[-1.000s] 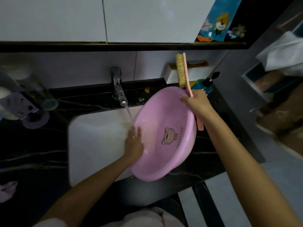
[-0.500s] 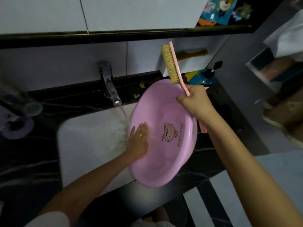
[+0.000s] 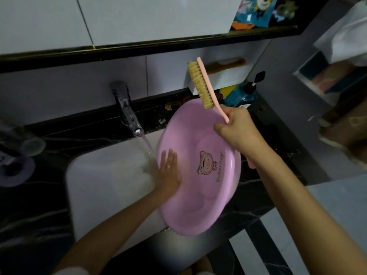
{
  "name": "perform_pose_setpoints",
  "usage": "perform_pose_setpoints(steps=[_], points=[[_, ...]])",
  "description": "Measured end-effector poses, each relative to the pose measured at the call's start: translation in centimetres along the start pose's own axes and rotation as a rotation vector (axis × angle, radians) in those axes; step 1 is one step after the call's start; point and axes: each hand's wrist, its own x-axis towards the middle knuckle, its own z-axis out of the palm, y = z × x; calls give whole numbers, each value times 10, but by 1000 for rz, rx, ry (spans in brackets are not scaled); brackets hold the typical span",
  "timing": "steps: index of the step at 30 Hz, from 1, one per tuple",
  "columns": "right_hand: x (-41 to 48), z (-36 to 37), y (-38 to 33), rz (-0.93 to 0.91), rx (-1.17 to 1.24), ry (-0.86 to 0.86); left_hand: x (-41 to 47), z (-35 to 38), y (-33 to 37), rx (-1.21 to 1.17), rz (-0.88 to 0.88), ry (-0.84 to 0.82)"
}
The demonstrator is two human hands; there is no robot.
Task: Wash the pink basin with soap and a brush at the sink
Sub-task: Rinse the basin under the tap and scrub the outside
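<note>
A pink basin (image 3: 194, 205) stands tilted over the right edge of a white sink (image 3: 103, 185), its hollow facing the viewer and its long axis running near to far. The left hand (image 3: 167, 173) presses flat inside it, fingers straight. The right hand (image 3: 236, 132) grips a brush (image 3: 200, 86) by its handle, brush head pointing up.

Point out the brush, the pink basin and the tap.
brush (image 3: 199, 86), head view, on the bristles.
pink basin (image 3: 190, 203), head view, on its inner floor.
tap (image 3: 128, 116), head view, on the spout.
</note>
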Motion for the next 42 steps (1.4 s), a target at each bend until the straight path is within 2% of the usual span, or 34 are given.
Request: perform_pose_setpoints(steps=[4,7,10,13,15,18,20,22,23,27,29,32,35,37,38,40,42], points=[[-6,-3,5,-11,-10,8,34,-16,-10,28,-12,53],[-6,-4,7,-5,8,34,4,-10,23,-143,-37,27],[-2,0,6,-25,-48,24,-18,-4,33,-265,78,-33],[-4,0,10,-29,-67,17,12,-8,6,-48,188,50],[-8,-3,14,-34,-65,29,33,-15,-9,62,129,79],[-16,-5,18,-52,-43,31,19,-15,8,11,13,74],[-16,-5,20,-59,-25,42,-7,-7,32,-42,-36,-9],[-16,-4,21,-73,-38,47,-31,-4,43,-74,-19,-131],[-16,-3,22,-82,-49,47,-33,-6,40,-48,15,-138],[-23,-2,31,-98,-46,66,9,-19,-1,194,123,68],[-27,-3,38,-104,-43,87,16,-26,-8,249,43,40],[-30,-2,43,-110,-31,107,-7,-20,11,147,10,-74],[-30,-1,43,-136,-68,119,-45,-20,32,-43,78,-359],[-29,-1,45,-148,-107,121,-60,-30,21,-254,135,-475],[-30,-2,47,-146,-117,121,-68,-35,12,-432,89,-462],[-33,-4,54,-132,-112,121,-79,-44,-7,-693,-100,-261],[-34,-4,64,-111,-74,113,-83,-48,-22,-657,-299,-27]])
